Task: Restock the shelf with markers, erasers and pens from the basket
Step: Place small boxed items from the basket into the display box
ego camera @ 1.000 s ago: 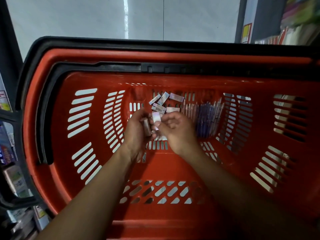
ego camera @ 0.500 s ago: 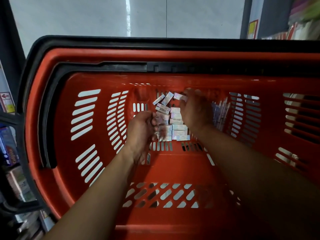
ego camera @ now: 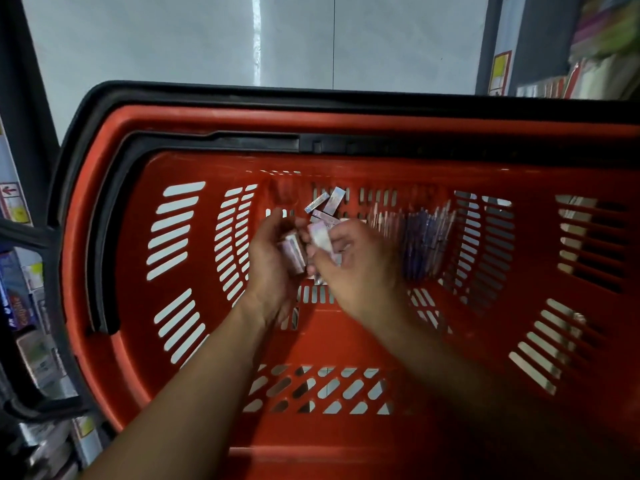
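Both my hands are down inside a red plastic basket. My left hand grips a small stack of wrapped erasers. My right hand pinches one more eraser right beside that stack. Several loose erasers lie on the basket floor just beyond my hands. A bundle of blue and clear pens lies to the right of them. The view is blurred, so details of the wrappers are unclear.
The basket has a black rim and handle and slotted walls. Shelves with packaged goods stand at the left, and more stocked shelving at the upper right. Pale floor lies beyond the basket.
My right hand reached to the far erasers, picked one up, and came back beside my left hand. The left hand kept its stack and stayed in place.
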`<move>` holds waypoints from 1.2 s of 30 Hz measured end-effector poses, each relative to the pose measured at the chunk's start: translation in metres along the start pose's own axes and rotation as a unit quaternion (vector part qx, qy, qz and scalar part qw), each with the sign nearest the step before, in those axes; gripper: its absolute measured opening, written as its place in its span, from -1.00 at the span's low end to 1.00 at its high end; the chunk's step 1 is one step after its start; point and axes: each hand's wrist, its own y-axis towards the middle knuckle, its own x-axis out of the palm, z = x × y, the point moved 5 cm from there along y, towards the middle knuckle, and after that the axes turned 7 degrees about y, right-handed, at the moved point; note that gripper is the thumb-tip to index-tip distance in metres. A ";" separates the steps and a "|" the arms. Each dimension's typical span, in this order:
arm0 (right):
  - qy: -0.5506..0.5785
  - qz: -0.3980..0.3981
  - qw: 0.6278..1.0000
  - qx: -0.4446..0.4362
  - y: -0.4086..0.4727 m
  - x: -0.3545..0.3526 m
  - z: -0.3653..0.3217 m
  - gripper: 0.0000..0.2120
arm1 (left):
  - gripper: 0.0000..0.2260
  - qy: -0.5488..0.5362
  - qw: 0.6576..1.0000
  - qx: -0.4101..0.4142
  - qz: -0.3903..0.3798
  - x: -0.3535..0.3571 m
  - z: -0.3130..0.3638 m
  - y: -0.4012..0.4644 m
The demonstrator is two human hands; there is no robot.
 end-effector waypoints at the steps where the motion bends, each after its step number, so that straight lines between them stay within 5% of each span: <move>1: 0.011 -0.008 1.000 -0.014 -0.011 0.001 -0.008 -0.78 | -0.63 -0.015 1.000 -0.005 -0.020 0.003 0.001 -0.002; 4: 0.046 -0.034 0.997 -0.042 -0.030 0.004 -0.022 -0.77 | -0.67 -0.025 0.996 -0.014 -0.085 0.009 0.001 -0.007; 8: 0.030 -0.002 0.999 -0.015 -0.023 -0.003 -0.006 -0.89 | -0.85 0.056 0.996 0.005 -0.066 0.003 0.000 -0.007; 11: -0.047 0.014 0.999 0.017 0.003 -0.008 0.026 -0.89 | -0.90 0.056 0.997 0.004 -0.059 0.001 -0.001 -0.008; 18: -0.267 -0.029 0.962 -0.039 0.043 0.010 0.067 -0.51 | -0.87 0.059 0.997 0.004 -0.056 -0.004 -0.006 -0.007; 24: -0.365 -0.013 0.928 -0.075 0.048 0.017 0.062 -0.53 | -0.85 0.075 0.996 0.009 -0.038 -0.006 -0.007 -0.007; 36: -0.127 0.009 0.992 -0.022 0.006 -0.025 0.029 -0.91 | -0.82 -0.012 0.998 -0.030 -0.058 0.005 0.009 -0.062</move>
